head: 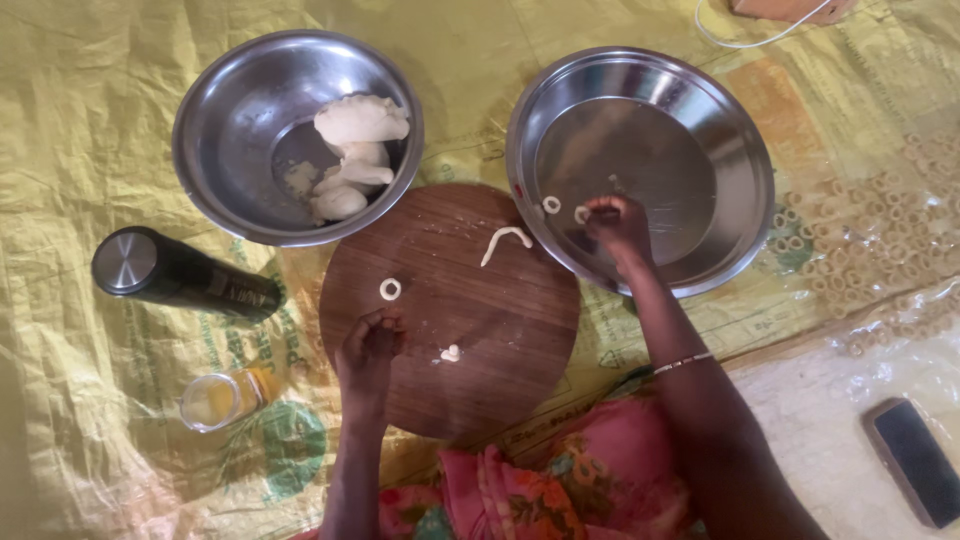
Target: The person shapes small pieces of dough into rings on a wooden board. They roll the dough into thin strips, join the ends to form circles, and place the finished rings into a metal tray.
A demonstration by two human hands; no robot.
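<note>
A round wooden board (500, 320) lies in the middle, with a small dough ring (390, 289), a curved dough strip (504, 240) and a tiny dough bit (451, 352) on it. My left hand (368, 350) rests on the board's left edge, fingers curled just below the ring; whether it pinches dough I cannot tell. My right hand (617, 225) reaches into the wide steel plate (720, 130) and pinches a dough ring (581, 214). Another ring (551, 204) lies in the plate beside it.
A steel bowl (230, 130) at upper left holds lumps of dough (355, 150). A dark flask (180, 275) and a small jar (215, 400) lie at left. Several dough rings (860, 230) dry on the yellow sheet at right. A phone (915, 460) lies lower right.
</note>
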